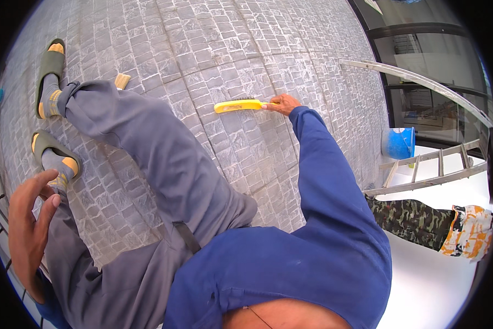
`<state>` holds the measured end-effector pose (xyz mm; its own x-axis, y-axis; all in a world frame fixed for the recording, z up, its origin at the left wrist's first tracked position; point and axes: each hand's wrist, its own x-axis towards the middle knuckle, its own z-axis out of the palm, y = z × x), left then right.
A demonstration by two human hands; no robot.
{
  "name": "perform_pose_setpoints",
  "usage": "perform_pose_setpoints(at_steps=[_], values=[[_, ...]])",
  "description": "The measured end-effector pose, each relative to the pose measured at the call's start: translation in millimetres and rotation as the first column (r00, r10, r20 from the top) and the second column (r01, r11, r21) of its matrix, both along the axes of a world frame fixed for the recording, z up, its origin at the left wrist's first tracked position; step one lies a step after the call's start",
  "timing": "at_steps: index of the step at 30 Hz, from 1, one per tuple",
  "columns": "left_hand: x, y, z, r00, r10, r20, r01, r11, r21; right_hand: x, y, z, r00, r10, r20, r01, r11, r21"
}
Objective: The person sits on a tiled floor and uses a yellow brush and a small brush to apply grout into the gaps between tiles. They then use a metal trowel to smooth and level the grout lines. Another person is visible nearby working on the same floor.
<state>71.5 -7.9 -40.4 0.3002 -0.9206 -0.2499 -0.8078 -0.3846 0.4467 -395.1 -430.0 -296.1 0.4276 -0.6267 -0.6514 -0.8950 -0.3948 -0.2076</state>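
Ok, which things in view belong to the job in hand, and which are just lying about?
Likely in the job:
yellow dark-bristled brush, in the right hand
grey stone-patterned surface

Apparently not in use:
blue plastic bucket
silver metal ladder

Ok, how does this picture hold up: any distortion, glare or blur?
Head view: fisheye distortion bends the ladder, and the corners fall to black; head view: the white surface at lower right looks washed out; head view: the yellow brush and right hand look reasonably sharp.

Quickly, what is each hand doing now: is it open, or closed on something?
Left hand: open, loosely curved, nothing visible in it.
Right hand: closed, holding the yellow brush.
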Motion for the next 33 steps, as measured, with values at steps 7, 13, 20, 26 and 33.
perform_pose_setpoints(at_steps=[7,13,20,26,33], values=[[0.8,7.7,-6.5,0.998,0.038,-0.055,-0.035,0.998,0.061,-162.5,127.9,-4.8,0.915,-0.401,0.053,0.404,0.912,-0.069],[-4.5,2.5,-9.0,0.995,0.089,-0.052,-0.080,0.985,0.156,-112.5,245.1,-33.6,0.661,-0.708,0.248,0.741,0.669,-0.064],[-15.7,-12.1,0.1,0.998,0.001,0.063,-0.012,0.984,0.176,-7.5,84.0,-50.1,0.838,-0.484,0.251,0.543,0.780,-0.310],[-5.9,-1.0,2.2,0.991,0.124,0.051,-0.131,0.978,0.162,-54.9,10.5,-13.1,0.973,-0.230,0.016,0.227,0.943,-0.242],[3.8,0.9,-8.6,0.989,0.140,-0.041,-0.131,0.975,0.180,-85.0,-18.9,44.0,0.941,-0.102,-0.323,0.002,0.955,-0.297]])
